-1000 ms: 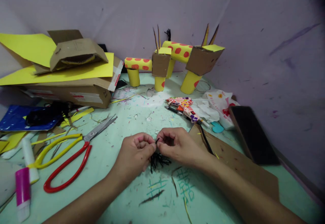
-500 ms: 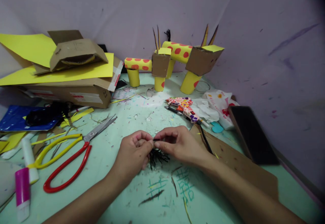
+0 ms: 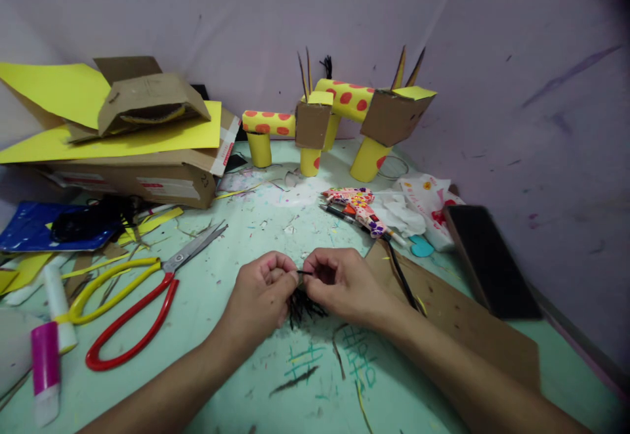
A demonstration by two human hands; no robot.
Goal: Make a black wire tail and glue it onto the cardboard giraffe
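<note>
The left hand (image 3: 266, 293) grasps the black yarn tassel (image 3: 305, 306) at its upper end, between thumb and fingers; the remaining fingers are curled inward. The right hand (image 3: 347, 286) pinches a thin black strand (image 3: 305, 272) between thumb and index finger. The strand spans the narrow gap between the two sets of fingertips; its exact junction with the tassel is hidden by the fingers. The tassel is located at the front centre of the green table (image 3: 221, 381), below the fingertips, with its loose ends fanned downward. Whether these ends touch the table surface cannot be determined. To the left of the left hand, the scissors (image 3: 172, 276), with one yellow and one red handle, lie with the blades directed away from the person. A magenta-bodied tube (image 3: 45, 358) is positioned beyond the handles, near the left edge. To the right, a flat cardboard sheet (image 3: 472, 329) lies partly behind the right forearm, and a dark phone (image 3: 492, 263) rests just beside it. At the rear, a smaller spotted figure (image 3: 313, 125) and a larger spotted figure (image 3: 394, 117), both with brown box heads, stand upright near the wall (image 3: 256, 20).
</note>
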